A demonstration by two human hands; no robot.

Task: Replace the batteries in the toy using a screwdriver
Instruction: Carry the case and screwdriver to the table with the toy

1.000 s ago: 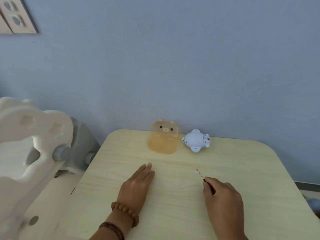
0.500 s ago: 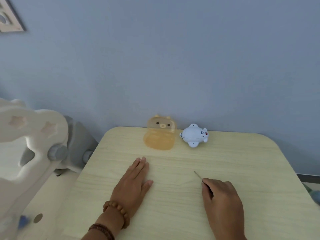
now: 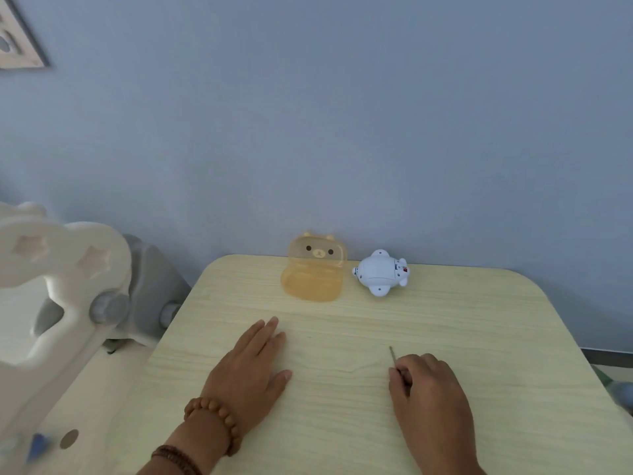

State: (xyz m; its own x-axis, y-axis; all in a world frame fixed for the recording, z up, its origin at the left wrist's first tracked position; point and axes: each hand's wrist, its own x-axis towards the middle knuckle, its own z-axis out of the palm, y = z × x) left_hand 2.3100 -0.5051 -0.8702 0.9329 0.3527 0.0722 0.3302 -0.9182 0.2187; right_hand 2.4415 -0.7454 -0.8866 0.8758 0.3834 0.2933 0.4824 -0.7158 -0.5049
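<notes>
I can read no text, number or brand anywhere. The translucent orange case (image 3: 313,269) at the far edge of the table (image 3: 479,320) carries only a printed bear face. The marks on the white toy (image 3: 380,272) just right of it are too small for me to make out.

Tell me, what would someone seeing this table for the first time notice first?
Probably the see-through orange bear case, open at the far edge of the table by the wall, with the white toy right beside it. Nearer, the left hand lies flat on the table, while the right hand grips a thin screwdriver whose tip points toward the far edge.
</notes>
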